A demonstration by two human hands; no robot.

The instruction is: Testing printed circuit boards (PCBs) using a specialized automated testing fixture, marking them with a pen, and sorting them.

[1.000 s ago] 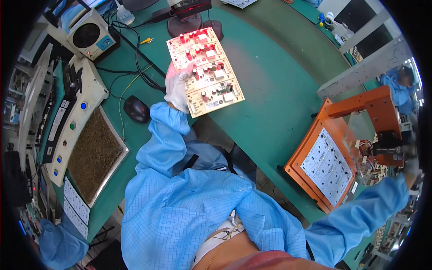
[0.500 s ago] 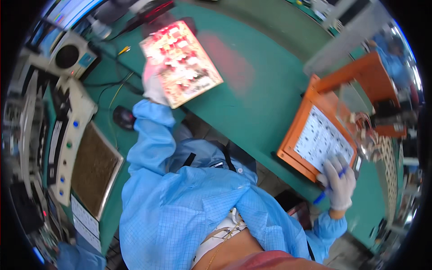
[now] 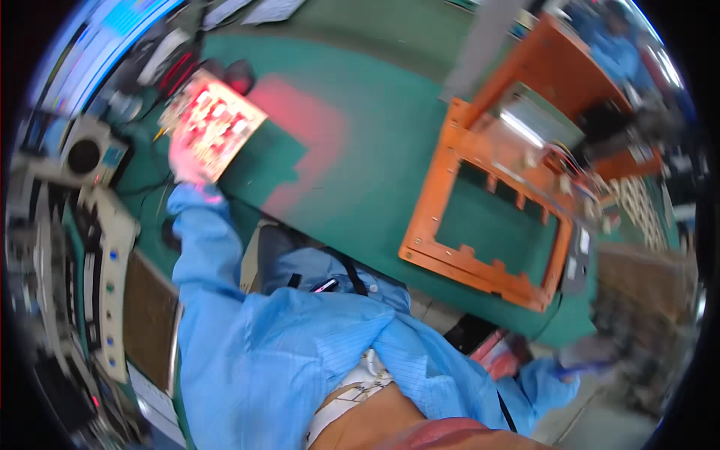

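My gloved left hand [image 3: 186, 156] grips the near-left edge of a circuit board [image 3: 217, 124], tilted and lit bright red in front of a scanner [image 3: 178, 73]. Glare washes out many of the board's parts. At the right, my gloved right hand [image 3: 589, 351] is smeared by motion, with a blue pen [image 3: 585, 370] still in it. Beside that hand is a large blurred brown-grey panel [image 3: 645, 289]; whether the fingers hold it I cannot tell. An orange test fixture [image 3: 427, 217] lies on the green table, which shows through its frame.
The fixture's raised orange wall [image 3: 555, 67], clear cover and wires stand behind it. A grey box [image 3: 577, 259] sits at its right side. A speaker-like box [image 3: 88, 155], a control panel with blue knobs [image 3: 105, 300] and cables line the left. Another person in blue [image 3: 611, 49] is at the far right.
The white sheet-like board with dark spots has left the fixture's frame. My right hand has swung right and toward me. The left hand's board has come closer to the scanner; the view has shifted.
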